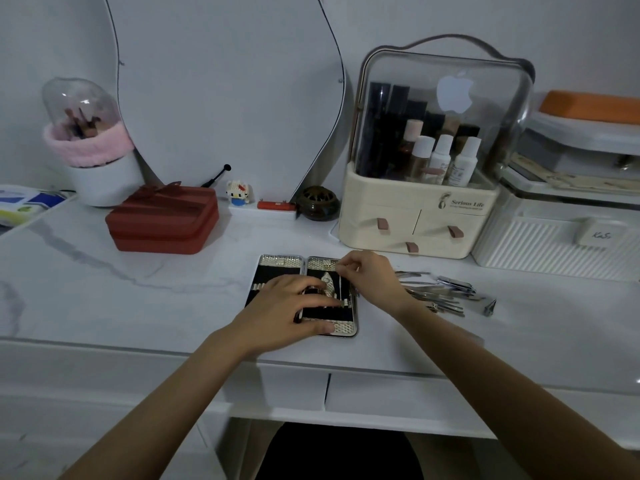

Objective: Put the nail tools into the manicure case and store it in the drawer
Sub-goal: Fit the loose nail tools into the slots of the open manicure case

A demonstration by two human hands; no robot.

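The manicure case [277, 268] lies open flat on the white marble tabletop, black inside with silver mesh ends. My left hand [294, 306] presses down across its middle, fingers spread over the right half's elastic band. My right hand [367, 275] pinches a thin metal nail tool [341, 285] upright over the case's right half, beside a nipper that sits in the case. A pile of loose steel nail tools [440, 292] lies on the table just right of the case. Two closed drawers [381, 393] run under the table's front edge.
A red jewellery box [162, 220] stands at back left, a cream cosmetics organiser [415, 220] with a clear lid at back right, white storage boxes [554, 244] further right. A mirror [225, 98], a brush holder [93, 161] and a dark incense burner [318, 202] line the wall.
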